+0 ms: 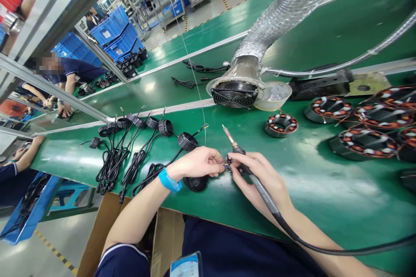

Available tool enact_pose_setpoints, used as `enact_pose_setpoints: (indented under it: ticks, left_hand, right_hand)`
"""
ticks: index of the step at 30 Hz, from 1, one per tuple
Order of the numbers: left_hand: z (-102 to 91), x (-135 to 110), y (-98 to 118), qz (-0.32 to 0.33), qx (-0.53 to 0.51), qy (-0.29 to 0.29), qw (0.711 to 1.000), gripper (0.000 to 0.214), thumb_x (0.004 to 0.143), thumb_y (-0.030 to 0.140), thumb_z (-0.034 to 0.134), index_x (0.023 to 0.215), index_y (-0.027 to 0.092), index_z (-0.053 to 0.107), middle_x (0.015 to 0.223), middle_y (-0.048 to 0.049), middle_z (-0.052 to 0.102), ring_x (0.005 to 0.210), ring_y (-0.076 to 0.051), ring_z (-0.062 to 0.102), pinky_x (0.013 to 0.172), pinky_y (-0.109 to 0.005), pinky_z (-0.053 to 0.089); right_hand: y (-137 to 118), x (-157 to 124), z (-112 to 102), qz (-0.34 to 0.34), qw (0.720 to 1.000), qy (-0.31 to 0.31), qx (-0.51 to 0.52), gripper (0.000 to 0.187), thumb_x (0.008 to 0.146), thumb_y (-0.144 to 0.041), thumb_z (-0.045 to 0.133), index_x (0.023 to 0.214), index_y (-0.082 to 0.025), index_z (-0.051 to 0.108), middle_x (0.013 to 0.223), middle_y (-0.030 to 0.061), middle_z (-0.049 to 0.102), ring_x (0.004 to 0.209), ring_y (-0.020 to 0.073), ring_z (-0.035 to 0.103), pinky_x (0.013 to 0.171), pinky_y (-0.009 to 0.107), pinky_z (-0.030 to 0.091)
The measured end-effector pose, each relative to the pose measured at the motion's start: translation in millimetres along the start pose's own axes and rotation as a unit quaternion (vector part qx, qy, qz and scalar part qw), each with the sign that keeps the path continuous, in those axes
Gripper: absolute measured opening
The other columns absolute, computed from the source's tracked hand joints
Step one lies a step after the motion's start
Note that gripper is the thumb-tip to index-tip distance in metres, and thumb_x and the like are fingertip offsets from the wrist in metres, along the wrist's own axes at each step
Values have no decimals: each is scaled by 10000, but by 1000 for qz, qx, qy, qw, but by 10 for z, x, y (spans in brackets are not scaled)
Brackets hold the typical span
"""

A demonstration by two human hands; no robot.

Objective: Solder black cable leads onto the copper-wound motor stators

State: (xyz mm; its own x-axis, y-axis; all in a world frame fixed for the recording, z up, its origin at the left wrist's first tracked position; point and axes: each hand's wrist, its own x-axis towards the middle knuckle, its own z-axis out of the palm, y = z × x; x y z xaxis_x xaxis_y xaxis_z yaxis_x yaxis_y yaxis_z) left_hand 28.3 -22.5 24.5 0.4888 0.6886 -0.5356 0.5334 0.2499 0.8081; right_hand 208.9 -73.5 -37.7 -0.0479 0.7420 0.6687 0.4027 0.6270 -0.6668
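Note:
My left hand (199,162), with a blue wristband, is pinched shut on thin coloured wire ends (226,165) over the green bench. A black round connector (196,183) lies just under that hand. My right hand (260,173) is closed around a soldering iron (234,145), whose metal tip points up and away from me; its black cord (308,244) runs back along my right forearm. The fingertips of both hands meet at the wire ends.
Several black cables with round connectors (136,156) lie to the left. A fume extractor fan (233,95) on a silver duct faces me. Copper-wound stators (281,124) sit to the right. A thin solder wire (195,86) hangs down. Other people work at the far left (61,78).

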Motion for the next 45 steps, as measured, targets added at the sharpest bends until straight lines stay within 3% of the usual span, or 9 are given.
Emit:
enact_pose_setpoints:
  ticks: [4,9,15,22,25,30,37,41,45]
  left_hand:
    - [-10,14,51,-28,-49,-25,998,193,805,273,724,831,117,613,748,-17,649,625,-92,581,636,-246,482]
    - [7,16,76,-12,-35,-6,999,352,802,446,715,726,126,588,656,8,584,569,-74,503,545,-219,405]
    - [20,18,80,-25,-24,24,999,171,831,275,633,769,118,607,676,7,590,567,-67,491,520,-201,399]
    - [37,16,92,-31,-24,25,999,212,837,313,653,770,117,605,695,0,609,557,-62,491,518,-199,401]
    - [65,11,99,-38,-11,39,998,198,856,299,630,772,122,599,687,4,607,559,-65,496,519,-197,401]
    - [100,-13,129,-52,4,51,997,189,872,292,613,783,126,596,702,4,613,566,-60,495,535,-185,403]
    - [124,-15,133,-63,9,62,996,191,876,286,601,777,123,587,708,-4,616,569,-60,491,537,-181,402]
    - [122,-18,105,-56,17,66,996,203,875,313,599,796,126,598,718,-3,619,576,-66,497,542,-189,402]
    - [117,-22,97,-55,14,66,996,207,872,324,600,811,126,604,722,-4,620,577,-69,497,534,-191,397]
  right_hand:
    - [-11,-23,31,10,1000,4,-3,370,920,-58,564,1238,-240,616,992,48,612,808,142,662,778,254,551]
    - [-22,-39,52,-4,1000,1,-15,375,914,-46,572,1235,-236,612,1012,56,616,882,156,677,819,254,555]
    - [58,-138,-8,32,998,-29,34,432,913,-95,613,1309,-261,567,1004,51,622,910,175,681,835,293,571]
    - [113,-121,24,72,997,28,1,340,942,-150,611,1263,-261,594,965,50,625,870,182,690,789,304,580]
    - [116,-112,29,75,997,24,6,337,945,-158,610,1267,-257,593,960,46,632,861,178,691,792,306,583]
    - [102,-162,-67,70,997,24,-9,408,906,-202,691,1296,-253,582,1110,79,666,988,219,677,876,363,560]
    - [25,-301,-298,-12,995,94,18,313,872,-30,611,1094,-239,680,778,1,689,640,159,652,636,301,553]
    - [-4,-293,-356,-54,992,87,68,295,854,-8,533,988,-218,692,628,-25,635,488,138,585,486,277,507]
    - [-41,-219,-355,-57,993,79,69,290,837,3,522,944,-212,684,610,-34,630,462,124,577,476,261,512]
